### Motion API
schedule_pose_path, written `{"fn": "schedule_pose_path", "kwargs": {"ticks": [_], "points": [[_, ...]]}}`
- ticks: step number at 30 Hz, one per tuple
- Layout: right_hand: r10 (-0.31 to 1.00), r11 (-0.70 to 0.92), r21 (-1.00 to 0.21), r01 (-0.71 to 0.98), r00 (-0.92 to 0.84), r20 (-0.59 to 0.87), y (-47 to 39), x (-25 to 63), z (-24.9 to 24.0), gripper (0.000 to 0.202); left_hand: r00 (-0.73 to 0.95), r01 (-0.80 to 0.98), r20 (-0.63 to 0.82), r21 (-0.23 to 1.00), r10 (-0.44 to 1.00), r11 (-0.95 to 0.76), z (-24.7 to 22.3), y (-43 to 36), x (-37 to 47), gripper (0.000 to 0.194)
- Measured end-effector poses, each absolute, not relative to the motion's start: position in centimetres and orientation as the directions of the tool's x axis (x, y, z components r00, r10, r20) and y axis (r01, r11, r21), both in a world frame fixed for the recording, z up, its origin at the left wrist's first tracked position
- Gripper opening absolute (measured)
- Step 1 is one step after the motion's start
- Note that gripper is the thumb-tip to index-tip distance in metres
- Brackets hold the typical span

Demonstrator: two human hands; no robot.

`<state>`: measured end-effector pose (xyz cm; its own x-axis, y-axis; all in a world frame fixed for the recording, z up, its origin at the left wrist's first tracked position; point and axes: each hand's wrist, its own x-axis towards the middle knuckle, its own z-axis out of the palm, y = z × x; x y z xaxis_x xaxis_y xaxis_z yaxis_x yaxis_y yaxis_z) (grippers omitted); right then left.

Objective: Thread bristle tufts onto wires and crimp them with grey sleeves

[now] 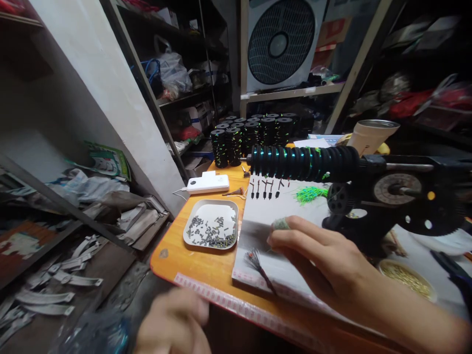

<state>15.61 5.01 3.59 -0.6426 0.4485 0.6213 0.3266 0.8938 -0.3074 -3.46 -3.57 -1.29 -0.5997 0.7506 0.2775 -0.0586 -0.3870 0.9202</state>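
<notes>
Head view: greenish piece (pixel 280 224) at fingertips (pixel 275 238) of right hand (pixel 334 260)

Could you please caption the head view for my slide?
Right hand over a white board, near a tray of dark pieces.

The right fingers (pixel 300 241) bend over a white board (pixel 258 214)

Tuft (pixel 260 270): dark grey, one orange spot. Roll (pixel 302 163): black, flecked teal and green. Strands (pixel 309 195): bright green. Counter (pixel 171 238): orange, wood-grained.
</notes>
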Motion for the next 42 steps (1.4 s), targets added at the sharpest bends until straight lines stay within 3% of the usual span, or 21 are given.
{"fn": "schedule_pose_path", "kwargs": {"ticks": [2, 3, 4, 5, 7, 12, 15, 21, 31, 37, 40, 42], "points": [[0.443, 0.896, -0.313, 0.316, -0.692, 0.569, 4.9, 15.6, 3.8, 0.018, -0.570, 0.054, 0.394, 0.894, 0.721, -0.446, -0.8, -1.7, -5.6, 0.027], [0.445, 0.893, -0.326, 0.308, -0.707, 0.550, 4.8, 15.5, 4.0, 0.017, -0.495, 0.121, 0.438, 0.890, 0.751, -0.440, -0.6, -0.5, -6.8, 0.021], [0.456, 0.886, -0.347, 0.306, -0.709, 0.539, 4.7, 15.4, 4.1, 0.016, -0.341, 0.308, 0.467, 0.876, 0.816, -0.372, -0.3, 0.7, -8.0, 0.010], [0.476, 0.874, -0.373, 0.310, -0.699, 0.534, 4.6, 15.3, 4.3, 0.015, -0.162, 0.534, 0.380, 0.810, 0.911, -0.243, 0.0, 2.0, -9.2, 0.010], [0.519, 0.846, -0.428, 0.317, -0.670, 0.531, 4.5, 15.2, 4.6, 0.015, 0.037, 0.664, 0.226, 0.722, 0.973, -0.193, 0.8, 4.5, -11.2, 0.008], [0.519, 0.846, -0.427, 0.318, -0.672, 0.528, 4.8, 15.0, 4.5, 0.015, 0.368, 0.769, -0.082, 0.587, 0.926, -0.254, 2.5, 8.6, -12.6, 0.013], [0.494, 0.863, -0.401, 0.308, -0.677, 0.545, 5.1, 14.9, 4.0, 0.012, 0.447, 0.789, -0.141, 0.527, 0.883, -0.315, 2.6, 9.8, -11.9, 0.016], [0.496, 0.859, -0.422, 0.289, -0.673, 0.549, 5.6, 15.2, 2.8, 0.013, 0.464, 0.808, -0.085, 0.448, 0.882, -0.382, 1.9, 11.1, -11.4, 0.016], [0.727, 0.667, -0.600, 0.442, -0.561, 0.395, 5.5, 14.9, 3.5, 0.018, 0.327, 0.818, 0.086, 0.473, 0.941, -0.328, 0.1, 10.8, -11.0, 0.013], [0.735, 0.667, -0.602, 0.439, -0.519, 0.436, 5.2, 14.8, 4.6, 0.018, 0.102, 0.732, 0.225, 0.643, 0.969, -0.226, 0.7, 9.4, -10.9, 0.011], [0.733, 0.668, -0.599, 0.441, -0.529, 0.428, 4.9, 14.9, 4.7, 0.016, -0.026, 0.579, 0.230, 0.797, 0.973, -0.173, 0.7, 7.7, -9.9, 0.003], [0.733, 0.668, -0.602, 0.438, -0.527, 0.430, 4.8, 14.8, 4.6, 0.015, -0.112, 0.436, 0.186, 0.892, 0.976, -0.120, 0.3, 6.2, -8.7, 0.013]]}}
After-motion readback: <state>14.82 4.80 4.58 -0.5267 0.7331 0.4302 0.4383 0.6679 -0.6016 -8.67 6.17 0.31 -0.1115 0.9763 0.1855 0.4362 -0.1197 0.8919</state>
